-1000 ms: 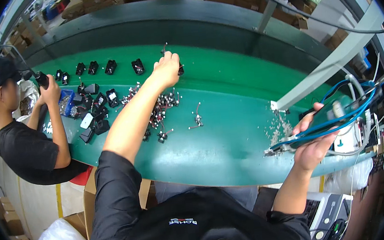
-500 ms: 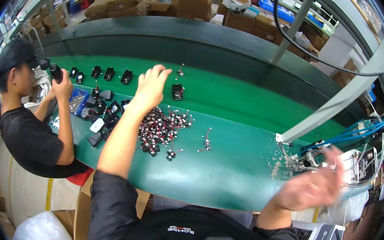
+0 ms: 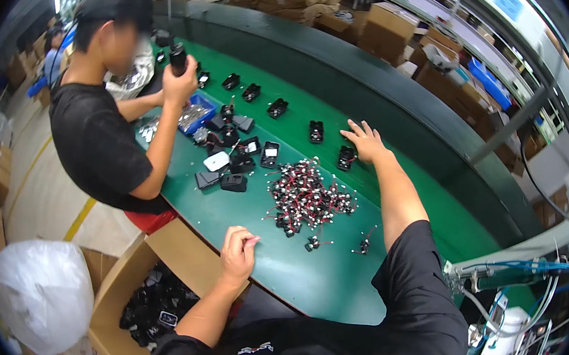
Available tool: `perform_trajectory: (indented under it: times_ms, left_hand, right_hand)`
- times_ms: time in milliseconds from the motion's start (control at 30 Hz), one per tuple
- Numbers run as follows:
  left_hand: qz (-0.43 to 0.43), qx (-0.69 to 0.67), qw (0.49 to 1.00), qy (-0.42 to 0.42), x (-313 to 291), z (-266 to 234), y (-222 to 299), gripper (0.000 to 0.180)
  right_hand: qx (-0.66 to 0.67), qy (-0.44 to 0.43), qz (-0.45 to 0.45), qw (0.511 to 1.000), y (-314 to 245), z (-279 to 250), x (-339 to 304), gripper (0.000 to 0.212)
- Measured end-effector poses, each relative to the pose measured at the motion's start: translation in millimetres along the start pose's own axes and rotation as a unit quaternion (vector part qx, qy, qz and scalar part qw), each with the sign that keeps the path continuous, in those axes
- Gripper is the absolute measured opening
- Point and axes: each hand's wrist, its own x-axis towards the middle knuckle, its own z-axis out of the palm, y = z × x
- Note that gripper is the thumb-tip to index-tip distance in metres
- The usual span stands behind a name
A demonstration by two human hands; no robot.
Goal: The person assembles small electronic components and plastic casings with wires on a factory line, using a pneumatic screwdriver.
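My right hand reaches over the green conveyor belt, fingers spread. It is beside an open black plastic housing with small parts inside; whether the fingertips touch it I cannot tell. My left hand hovers at the near edge of the green worktable, its fingers curled in and nothing visible in them. Between my arms lies a heap of small wired parts with red and black leads. Two loose wired parts lie closer to me. Another black housing sits farther along the belt.
To the left a co-worker holds a black power screwdriver. Black housings and a blue tray of small metal pieces are on the table. A cardboard box of black parts stands below its edge. A metal fixture with hoses is lower right.
The view has swung left. My left hand has drawn back from the belt to the near table edge. My right hand has moved from the right-hand fixture to the belt.
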Motion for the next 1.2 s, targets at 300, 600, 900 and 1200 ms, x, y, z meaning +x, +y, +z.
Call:
perform_trajectory:
  times_ms: [300,600,900,1200]
  left_hand:
    - [-0.057,-0.033,0.998,-0.007,12,-5,14,0.014]
    - [0.098,0.293,0.947,-0.088,113,-21,-28,0.042]
    - [0.111,0.398,0.897,-0.158,117,-3,-55,0.056]
    - [0.019,0.18,0.976,-0.12,62,-20,-9,0.054]
  right_hand:
    - [0.151,0.197,0.064,0.967,8,41,-6,0.021]
    - [0.272,0.338,0.222,0.873,-57,-1,-124,0.014]
    - [0.285,0.346,0.208,0.869,-117,13,-282,0.044]
    - [0.528,0.326,0.274,0.734,-161,43,-381,0.044]
